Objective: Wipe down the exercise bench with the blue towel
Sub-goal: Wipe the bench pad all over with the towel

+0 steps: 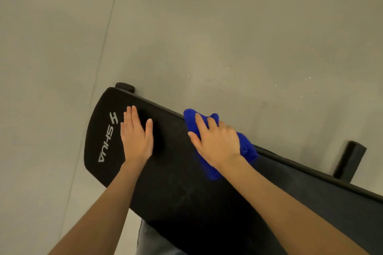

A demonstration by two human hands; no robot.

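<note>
A long black padded exercise bench [186,196] with a white logo near its rounded end runs from the left centre to the lower right. My left hand [135,137] lies flat on the pad beside the logo, fingers apart, holding nothing. My right hand [214,143] presses a bunched blue towel [191,121] against the pad near the bench's far edge. Towel folds stick out past the fingertips and on both sides of the hand; the part under the palm is hidden.
Grey floor [207,27] surrounds the bench, with a seam line running down its left side. A black foot [125,87] pokes out beyond the rounded end. A black frame bar [350,160] juts out behind the bench at right. Grey fabric [151,240] shows at the bottom edge.
</note>
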